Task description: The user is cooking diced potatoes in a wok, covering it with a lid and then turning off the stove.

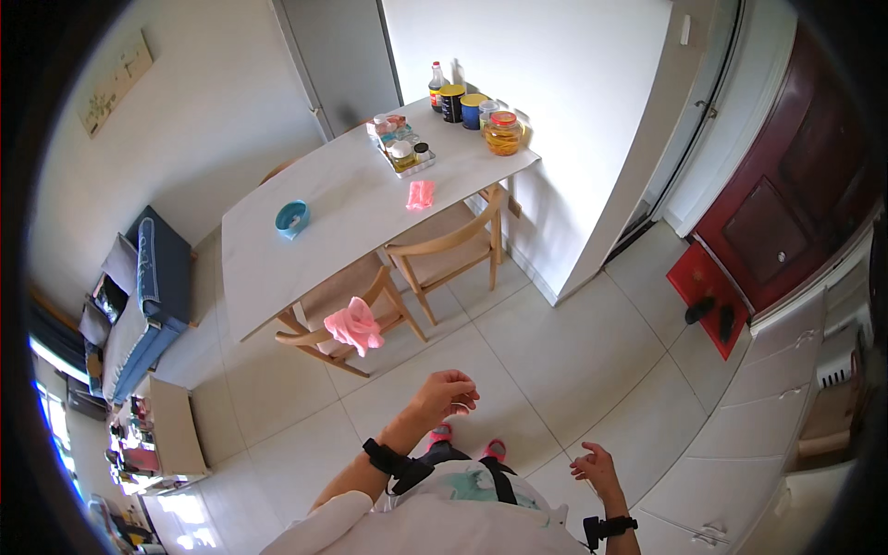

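Observation:
My left hand (445, 397) hangs in the air over the tiled floor, its fingers loosely curled around nothing. Lower on the right, my right hand (594, 472) is also bare, with the fingers apart. Nearest to the left hand is a crumpled pink cloth (354, 326), draped over the backrest of a wooden chair (305, 338). A second pink cloth (420, 195), folded, lies near the front edge of the white dining table (257, 277). Toward the table's left part stands a blue bowl (292, 218) with something pale inside.
A tray (416, 168) of jars, several containers and a jar with a red lid (504, 133) stand on the table's far end. Another wooden chair (444, 239) is at the near side. White cabinets (735, 444) line the right. A red mat (707, 298) lies before the dark red door (770, 208).

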Tool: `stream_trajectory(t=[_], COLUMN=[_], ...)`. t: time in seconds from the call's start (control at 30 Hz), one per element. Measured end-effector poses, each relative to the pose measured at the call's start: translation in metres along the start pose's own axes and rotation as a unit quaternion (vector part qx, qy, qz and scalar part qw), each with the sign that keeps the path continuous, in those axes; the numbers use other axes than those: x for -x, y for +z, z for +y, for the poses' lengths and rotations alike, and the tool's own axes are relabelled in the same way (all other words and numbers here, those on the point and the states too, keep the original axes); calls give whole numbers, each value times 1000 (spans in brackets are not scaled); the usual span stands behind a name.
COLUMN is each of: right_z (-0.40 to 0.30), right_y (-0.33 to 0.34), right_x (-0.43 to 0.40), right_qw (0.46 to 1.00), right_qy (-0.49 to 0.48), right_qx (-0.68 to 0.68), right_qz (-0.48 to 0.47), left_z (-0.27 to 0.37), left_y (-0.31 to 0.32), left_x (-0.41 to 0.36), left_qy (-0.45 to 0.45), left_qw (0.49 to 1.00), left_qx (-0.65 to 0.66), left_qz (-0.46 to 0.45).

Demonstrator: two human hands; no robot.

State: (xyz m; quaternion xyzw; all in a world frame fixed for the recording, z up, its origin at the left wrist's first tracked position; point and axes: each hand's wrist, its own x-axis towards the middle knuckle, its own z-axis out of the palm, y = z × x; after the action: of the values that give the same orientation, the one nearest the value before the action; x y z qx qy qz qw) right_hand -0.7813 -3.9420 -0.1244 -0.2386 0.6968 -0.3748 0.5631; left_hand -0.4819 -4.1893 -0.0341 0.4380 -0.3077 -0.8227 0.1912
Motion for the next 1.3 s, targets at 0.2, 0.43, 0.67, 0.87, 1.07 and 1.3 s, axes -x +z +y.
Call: stream_trajectory(t=[0.2, 0.43, 0.67, 0.87, 1.07, 1.3], right_z=[-7, -5, 9, 5, -16, -121], right_y=[-7, -1, 11, 23, 16, 5], right_x=[0, 5, 13, 17, 16, 14], right_qw=[1000, 999, 999, 1000, 1000, 989], right_qy=[-10, -26, -16, -4, -28, -124], right_qx=[2, 3, 5, -5, -8, 6], right_qz=[-17, -42, -42, -20, 2, 81], left_z=[-5, -11, -12, 1, 19, 42], left_y=[18, 12, -1, -9, -23, -43], left_x=[8, 15, 17, 13, 4, -4], left_qy=[3, 19, 17, 22, 27, 35], left_qw=[998, 991, 989, 989, 987, 990], left_qx=[-53, -135, -147, -139, -150, -121], left_qz=[-21, -17, -22, -42, -57, -60])
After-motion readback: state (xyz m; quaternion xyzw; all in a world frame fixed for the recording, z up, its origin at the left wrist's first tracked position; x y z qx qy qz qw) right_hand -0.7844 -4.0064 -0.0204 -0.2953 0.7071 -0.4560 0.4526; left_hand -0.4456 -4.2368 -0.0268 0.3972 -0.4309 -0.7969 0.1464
